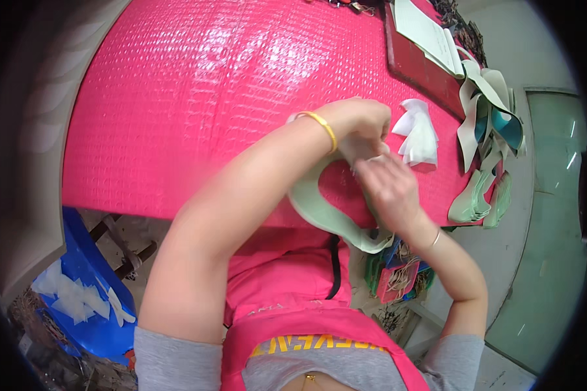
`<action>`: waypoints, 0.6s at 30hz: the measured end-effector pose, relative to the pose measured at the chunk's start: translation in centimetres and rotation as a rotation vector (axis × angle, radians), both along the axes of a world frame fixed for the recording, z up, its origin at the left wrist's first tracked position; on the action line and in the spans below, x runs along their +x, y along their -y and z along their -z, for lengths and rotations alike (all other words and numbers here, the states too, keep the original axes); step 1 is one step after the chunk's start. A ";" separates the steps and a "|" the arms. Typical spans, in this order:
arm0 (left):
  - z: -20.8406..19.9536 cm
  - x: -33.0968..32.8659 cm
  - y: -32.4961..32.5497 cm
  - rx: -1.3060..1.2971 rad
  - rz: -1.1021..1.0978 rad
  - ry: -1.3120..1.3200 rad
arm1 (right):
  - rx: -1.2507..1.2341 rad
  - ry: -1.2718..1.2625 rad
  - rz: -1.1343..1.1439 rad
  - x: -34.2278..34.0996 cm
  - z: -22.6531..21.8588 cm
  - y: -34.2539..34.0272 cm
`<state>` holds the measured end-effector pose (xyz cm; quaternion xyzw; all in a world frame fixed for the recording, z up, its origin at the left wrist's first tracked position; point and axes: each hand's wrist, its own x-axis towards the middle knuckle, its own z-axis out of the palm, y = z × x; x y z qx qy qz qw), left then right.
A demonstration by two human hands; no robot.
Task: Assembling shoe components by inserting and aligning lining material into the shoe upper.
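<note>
A pale green curved strip point(313, 203) of thin sheet material loops over the near edge of the table, one end hanging toward my apron. At its far end lies a thin whitish piece point(353, 148), partly covered by my hands. My left hand point(370, 122) reaches across from the left, its fingers curled and pinching the whitish piece. Close beside it, my right hand point(392, 189) is slightly blurred, fingers bent and pressed together on the strip's edge. The fingertips nearly meet, so the exact grip is partly hidden. Just right of them sits a fanned stack of white pieces point(419, 135).
The table has a shiny pink cover point(176, 130). At right lie stacked green pieces point(471, 199), hanging pale strips point(486, 117) and an open notebook point(427, 36) on a dark red board. A blue chair point(104, 326) holds white scraps at lower left. Coloured baskets point(398, 280) stand below the table.
</note>
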<state>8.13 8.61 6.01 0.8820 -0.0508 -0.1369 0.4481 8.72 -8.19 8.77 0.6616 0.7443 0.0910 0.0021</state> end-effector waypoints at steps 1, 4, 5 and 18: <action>0.4 0.1 -0.3 0.000 0.000 0.001 | 0.012 -0.001 -0.013 -0.8 0.4 0.7; 1.6 0.1 -0.5 0.080 -0.067 0.153 | -0.007 0.007 0.022 -2.3 0.9 1.5; 1.8 0.1 -0.2 0.078 -0.063 0.147 | 0.005 -0.011 0.039 -2.2 1.0 1.4; 3.1 -3.8 1.7 0.181 -0.558 0.690 | -0.045 -0.589 0.439 -1.6 0.7 -1.5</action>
